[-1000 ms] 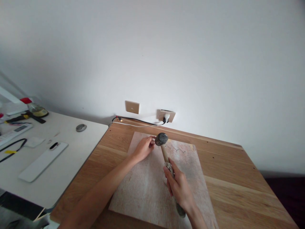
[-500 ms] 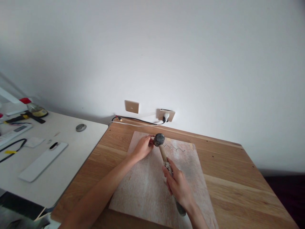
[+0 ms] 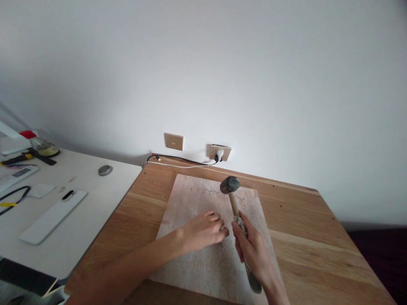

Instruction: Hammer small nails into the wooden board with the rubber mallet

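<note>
My right hand [image 3: 254, 245] is wrapped around the handle of a hammer [image 3: 234, 203]. Its dark, blunt head is raised over the far right part of a worn, whitish board [image 3: 193, 262]. A row of several small nails [image 3: 218, 192] stands in the board near its far edge, behind the hammer head. My left hand [image 3: 206, 231] hovers over the middle of the board, left of the hammer, fingers curled in together. Whatever its fingertips hold, if anything, is too small to make out.
Under the board is a wooden table [image 3: 305, 254] against a wall with a plugged socket [image 3: 219, 152] and cables [image 3: 181, 160]. On the white table [image 3: 79, 220] at left lie a white phone-like slab [image 3: 54, 217], a tape roll [image 3: 105, 170], a bottle [image 3: 44, 147] and tools.
My left hand has left the nail row and come nearer, toward the middle of the board. The hammer, still in my right hand, has shifted right, so more of the nails show.
</note>
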A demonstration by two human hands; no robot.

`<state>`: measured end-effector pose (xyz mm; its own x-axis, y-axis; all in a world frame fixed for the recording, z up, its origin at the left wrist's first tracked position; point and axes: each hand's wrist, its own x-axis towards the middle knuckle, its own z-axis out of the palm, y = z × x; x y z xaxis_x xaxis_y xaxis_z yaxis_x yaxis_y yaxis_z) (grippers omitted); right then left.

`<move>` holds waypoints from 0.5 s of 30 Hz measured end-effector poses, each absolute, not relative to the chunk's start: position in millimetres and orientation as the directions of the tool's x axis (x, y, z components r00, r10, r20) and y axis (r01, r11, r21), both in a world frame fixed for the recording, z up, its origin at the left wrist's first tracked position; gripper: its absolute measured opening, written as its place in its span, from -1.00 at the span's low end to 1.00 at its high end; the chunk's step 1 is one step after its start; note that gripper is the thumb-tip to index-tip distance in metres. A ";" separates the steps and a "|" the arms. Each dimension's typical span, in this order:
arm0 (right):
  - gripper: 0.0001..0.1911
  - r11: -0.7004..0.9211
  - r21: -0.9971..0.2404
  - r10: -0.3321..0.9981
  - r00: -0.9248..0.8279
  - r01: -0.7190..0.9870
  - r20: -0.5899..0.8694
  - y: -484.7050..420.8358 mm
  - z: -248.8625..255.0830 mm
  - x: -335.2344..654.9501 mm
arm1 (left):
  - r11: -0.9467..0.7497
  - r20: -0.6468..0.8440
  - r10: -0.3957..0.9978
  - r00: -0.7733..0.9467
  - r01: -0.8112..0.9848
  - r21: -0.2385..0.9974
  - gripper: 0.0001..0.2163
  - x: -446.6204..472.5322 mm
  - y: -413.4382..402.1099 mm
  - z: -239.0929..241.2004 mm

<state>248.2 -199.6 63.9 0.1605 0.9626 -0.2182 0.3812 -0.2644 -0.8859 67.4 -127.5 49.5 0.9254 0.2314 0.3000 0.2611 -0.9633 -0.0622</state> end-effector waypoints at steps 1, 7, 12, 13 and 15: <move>-0.18 -0.268 -0.888 0.961 0.172 0.373 -0.217 -200.7 65.8 249.4 | -0.961 0.281 0.219 0.935 0.256 -0.105 -0.96 71.9 -131.8 50.2; -0.24 -0.293 -0.899 0.952 0.188 0.325 -0.242 -206.7 65.7 251.7 | -0.901 0.369 0.433 0.823 0.403 0.159 -0.90 60.2 -101.0 39.2; -0.25 -0.291 -0.910 0.955 0.151 0.294 -0.256 -206.3 55.6 246.6 | -0.486 0.359 0.873 0.329 0.557 0.673 -0.85 26.2 -49.3 18.7; -0.25 -0.290 -0.912 0.955 0.144 0.291 -0.258 -205.6 54.2 244.9 | -0.456 0.345 0.890 0.300 0.540 0.708 -0.85 22.0 -43.4 15.8; -0.25 -0.288 -0.914 0.957 0.127 0.286 -0.262 -204.3 52.7 241.2 | -0.445 0.330 0.894 0.303 0.515 0.732 -0.87 17.5 -36.7 12.1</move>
